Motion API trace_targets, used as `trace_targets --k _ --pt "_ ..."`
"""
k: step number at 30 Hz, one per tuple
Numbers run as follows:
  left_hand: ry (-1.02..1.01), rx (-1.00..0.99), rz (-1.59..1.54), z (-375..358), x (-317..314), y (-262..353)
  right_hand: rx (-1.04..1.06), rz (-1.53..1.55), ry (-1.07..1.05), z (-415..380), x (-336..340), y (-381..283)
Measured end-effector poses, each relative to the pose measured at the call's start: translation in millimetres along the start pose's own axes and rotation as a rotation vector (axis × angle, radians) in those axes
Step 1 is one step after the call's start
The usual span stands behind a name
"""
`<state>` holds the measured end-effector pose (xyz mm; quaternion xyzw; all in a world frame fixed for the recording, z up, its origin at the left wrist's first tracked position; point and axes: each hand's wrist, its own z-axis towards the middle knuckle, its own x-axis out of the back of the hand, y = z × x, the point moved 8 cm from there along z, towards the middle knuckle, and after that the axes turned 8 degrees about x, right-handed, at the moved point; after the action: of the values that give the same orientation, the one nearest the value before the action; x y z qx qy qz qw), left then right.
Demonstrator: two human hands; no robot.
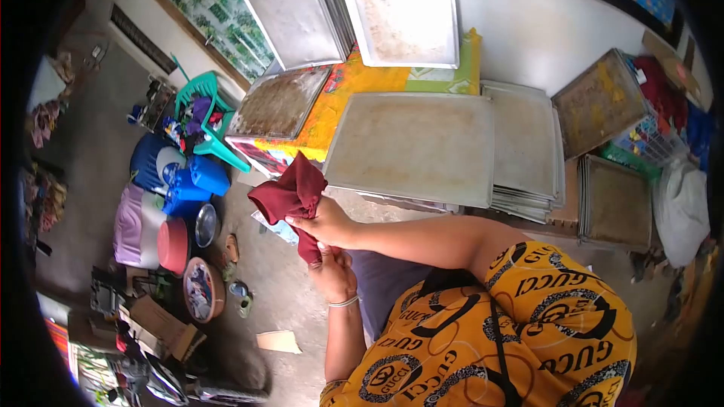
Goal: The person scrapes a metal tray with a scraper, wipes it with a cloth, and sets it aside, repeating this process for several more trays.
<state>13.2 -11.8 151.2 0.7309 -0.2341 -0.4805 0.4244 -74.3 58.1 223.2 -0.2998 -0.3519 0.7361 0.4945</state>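
A bunched maroon cloth [290,192] is held up in front of my body by both hands. My right hand [326,224] is closed round its middle, with a loose folded part standing out above and to the left of the fingers. Just below, my left hand [333,275], with a band at its wrist, is closed on the cloth's lower end. The nearest large thing is a flat metal tray [411,147] with a worn, brownish surface, lying beyond my hands and apart from them.
More trays [528,143] are stacked to the right. Others lean on a table with a yellow-orange cloth [369,79]. A green chair [197,87] with clothes, blue containers [197,181], a red basin [173,245] and a tub [204,290] stand on the left. Cardboard [277,342] lies on the floor.
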Motion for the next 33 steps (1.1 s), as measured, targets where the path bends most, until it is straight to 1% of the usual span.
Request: trace_targets --k 1,2,5,6,7,9,11,12,13,15,16,17,18,19,20,21,23,26,27,29,30,31,33 --pt "-0.031 0.015 0.077 -4.5 -5.5 -1.8 0.038 -0.065 -0.006 4.7 9.2 -7.6" --pt "0.031 -0.040 0.166 -3.4 -10.7 -1.0 0.071 -0.129 -0.015 7.9 17.4 -13.6" --pt "0.035 0.113 0.365 -6.1 -9.0 -22.8 0.100 -0.217 0.005 17.4 39.6 -24.4" --pt "0.010 0.065 0.540 -9.2 -17.9 -15.3 0.053 -0.221 0.008 16.7 43.2 -16.5" --pt "-0.044 -0.028 0.606 -7.7 -22.2 -9.8 0.115 -0.258 0.089 15.7 49.4 -18.0" --pt "-0.272 -0.111 0.880 -18.8 -28.6 -1.5 -0.073 -0.366 0.079 22.7 68.7 0.8" --pt "-0.372 -0.238 0.920 -36.2 -26.3 4.2 0.065 -0.323 0.290 48.0 109.1 -4.2" --pt "-0.282 -0.199 0.861 -33.6 -15.9 8.8 0.222 -0.162 0.416 54.2 122.6 -19.8" --pt "-0.138 -0.169 0.806 -28.8 -2.9 16.3 0.151 -0.197 0.329 55.9 118.4 -18.9" --pt "-0.005 -0.264 0.626 -16.6 11.2 41.4 -0.003 -0.252 0.159 51.7 96.1 -9.8" --pt "-0.053 -0.393 0.656 -24.5 -10.7 56.6 -0.063 -0.248 0.024 40.5 77.5 -14.1" --pt "-0.069 -0.406 0.675 -24.0 -19.1 59.3 0.004 -0.306 -0.042 30.7 60.8 -20.7" --pt "-0.084 -0.420 0.689 -23.3 -26.1 61.1 0.019 -0.211 -0.129 14.9 40.1 -21.2" --pt "-0.101 -0.434 0.702 -22.2 -31.1 60.9 -0.011 -0.265 -0.230 1.2 29.7 -38.5" --pt "-0.070 -0.288 0.626 -11.2 -16.2 49.4 -0.038 -0.134 -0.321 -9.8 15.2 -41.0" --pt "-0.264 -0.154 0.437 -3.3 -12.9 38.8 -0.025 -0.101 -0.302 -17.0 -4.3 -9.8" --pt "-0.312 -0.158 0.204 2.8 -8.2 33.6 -0.023 -0.097 -0.355 -20.6 -13.1 -8.6" --pt "-0.350 -0.126 0.225 3.2 -4.3 31.2 0.091 -0.297 -0.277 -20.2 2.3 -49.8" --pt "-0.566 -0.085 0.280 -6.4 -15.8 30.9 -0.101 -0.472 -0.436 -17.7 1.4 -39.3" --pt "-0.207 -0.150 0.306 8.8 -2.7 29.6 -0.004 -0.591 -0.334 -7.5 7.5 -37.7" --pt "-0.190 -0.104 0.241 6.5 -5.6 28.7 0.006 -0.659 -0.261 -1.1 14.3 -25.5" --pt "-0.152 -0.055 0.320 10.9 -0.6 22.0 0.017 -0.717 -0.192 5.3 19.3 -15.4" --pt "-0.227 -0.088 0.392 31.0 23.7 0.0 -0.267 -0.712 -0.351 14.5 34.2 12.8"
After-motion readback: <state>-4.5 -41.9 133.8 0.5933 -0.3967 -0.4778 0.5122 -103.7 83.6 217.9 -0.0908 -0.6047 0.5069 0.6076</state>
